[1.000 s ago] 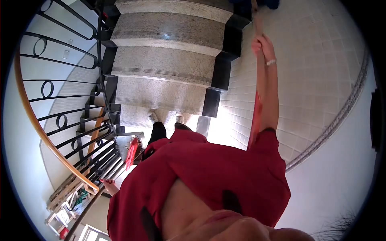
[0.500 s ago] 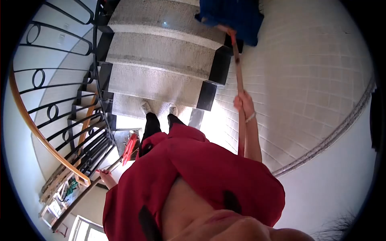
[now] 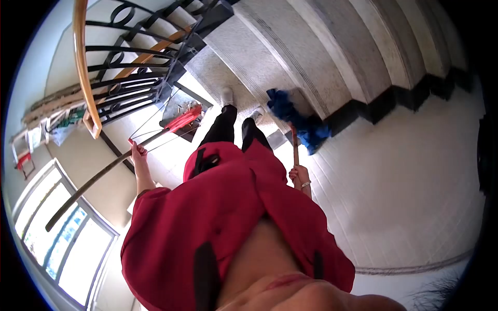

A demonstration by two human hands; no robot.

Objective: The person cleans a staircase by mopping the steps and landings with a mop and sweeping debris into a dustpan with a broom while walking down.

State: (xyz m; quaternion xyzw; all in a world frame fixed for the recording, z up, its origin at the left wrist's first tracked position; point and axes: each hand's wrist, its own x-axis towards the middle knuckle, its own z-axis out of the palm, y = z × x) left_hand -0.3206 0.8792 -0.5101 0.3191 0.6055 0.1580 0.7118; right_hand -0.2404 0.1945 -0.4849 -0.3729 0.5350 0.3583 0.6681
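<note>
My right hand [image 3: 299, 176], with a bracelet at the wrist, is wrapped round the wooden pole of a mop [image 3: 295, 145]. Its blue cloth head [image 3: 282, 106] lies across the step edge beside my right foot. My left hand [image 3: 139, 153] grips the long wooden handle of what looks like a dustpan [image 3: 182, 120]. The pan has a red front part and dark debris in it, and thin cords or wires run from near my hand to it. It hangs left of my legs.
Stone stairs [image 3: 290, 52] with dark side edging rise to the upper right beside a tiled wall [image 3: 384, 171]. A black metal railing with a wooden handrail [image 3: 80, 57] stands at left. Stacked wood [image 3: 57, 106] and a window [image 3: 67, 233] are beyond.
My view has turned toward the left. The mop head has come down and closer to my feet, and my right hand is nearer my body. The dustpan and its handle show more fully.
</note>
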